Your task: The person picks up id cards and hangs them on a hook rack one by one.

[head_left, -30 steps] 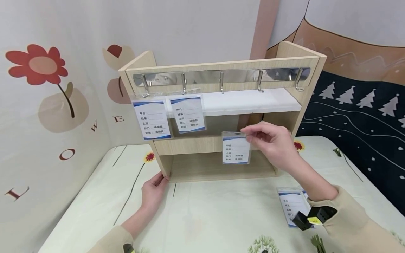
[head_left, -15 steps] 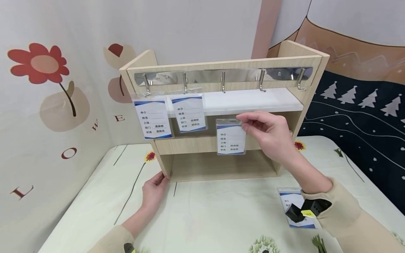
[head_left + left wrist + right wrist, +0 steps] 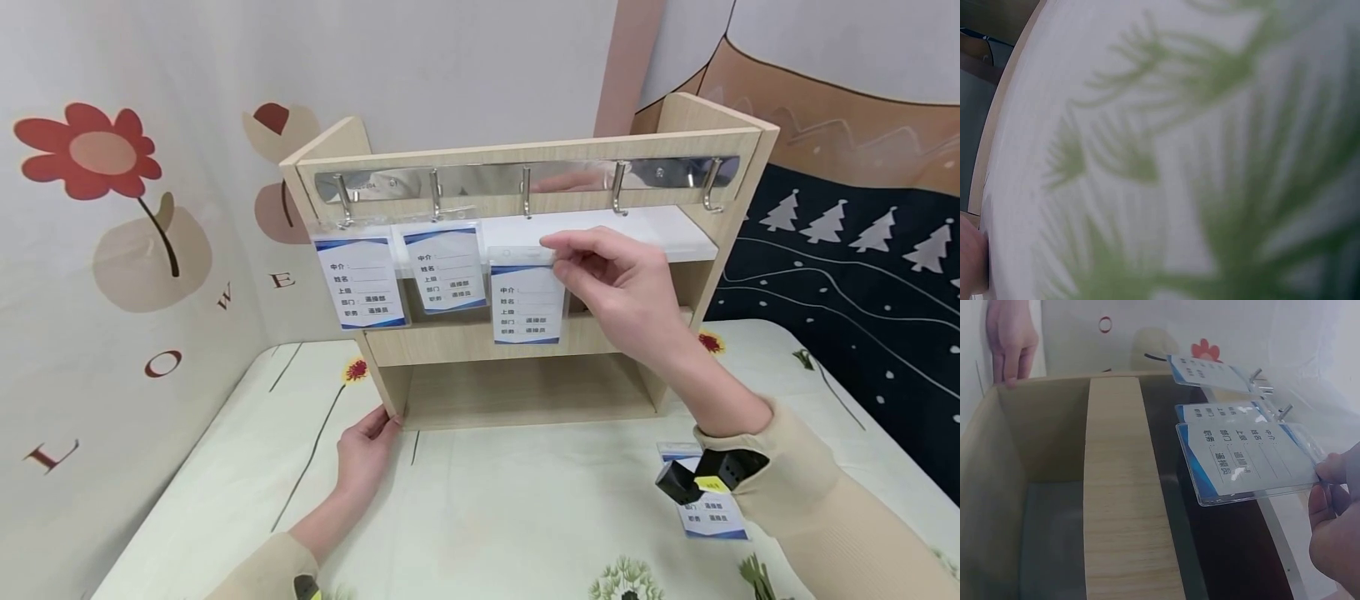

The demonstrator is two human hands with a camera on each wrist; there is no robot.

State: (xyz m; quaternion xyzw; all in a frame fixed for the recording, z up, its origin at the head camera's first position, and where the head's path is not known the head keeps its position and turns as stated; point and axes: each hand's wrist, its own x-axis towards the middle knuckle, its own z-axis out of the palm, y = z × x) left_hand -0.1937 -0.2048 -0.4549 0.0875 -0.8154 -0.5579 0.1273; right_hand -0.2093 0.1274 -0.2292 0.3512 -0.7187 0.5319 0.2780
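Observation:
My right hand (image 3: 626,292) pinches the top right corner of a clear-sleeved name badge (image 3: 527,304) between thumb and fingers. The badge hangs upright before the wooden shelf unit (image 3: 487,343), its top below the middle hook (image 3: 527,193). In the right wrist view, the held badge (image 3: 1247,459) overlaps a hung one. Two similar badges, the leftmost badge (image 3: 363,283) and its neighbour badge (image 3: 446,268), hang from the two left hooks. My left hand (image 3: 363,454) holds the unit's lower left front corner; its far fingers are partly hidden behind the side panel.
Another badge (image 3: 712,521) lies on the floral cloth (image 3: 510,500), partly covered by my right wrist camera. Two more hooks are on the right of the metal strip (image 3: 577,177), including the rightmost hook (image 3: 711,187). A white board (image 3: 645,227) lies below the hooks.
My right hand has lifted the badge up and slightly left, from the lower part of the unit to just under the middle hook. The left hand has stayed at the corner.

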